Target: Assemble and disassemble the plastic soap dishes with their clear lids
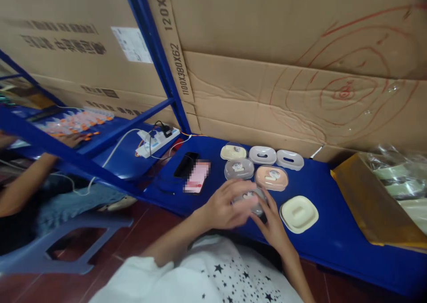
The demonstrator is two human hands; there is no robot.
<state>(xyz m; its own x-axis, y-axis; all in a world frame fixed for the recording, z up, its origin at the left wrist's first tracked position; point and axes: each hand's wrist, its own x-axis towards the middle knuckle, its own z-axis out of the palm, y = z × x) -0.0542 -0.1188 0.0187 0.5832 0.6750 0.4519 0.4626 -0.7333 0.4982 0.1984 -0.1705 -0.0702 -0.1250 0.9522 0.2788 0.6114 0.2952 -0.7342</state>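
Between my hands is a grey soap box (251, 198) with a clear lid and a round sticker, held just over the front edge of the blue table. My left hand (227, 205) covers it from the left, its fingers across the top and blurred by motion. Gripping the box's right side is my right hand (271, 212), thumb and fingers around it. Just beyond lie a grey soap box (239, 169) and a peach soap box (271, 177), both with stickers. A cream soap box part (299, 214) rests to the right of my right hand.
Behind stand a cream soap box (233, 152) and two white slotted trays (263, 155). Phones (197, 176) lie at left near a power strip (158, 142). An open carton (353, 200) with wrapped pieces is at right. A co-worker's arm (30, 183) shows beyond the blue frame.
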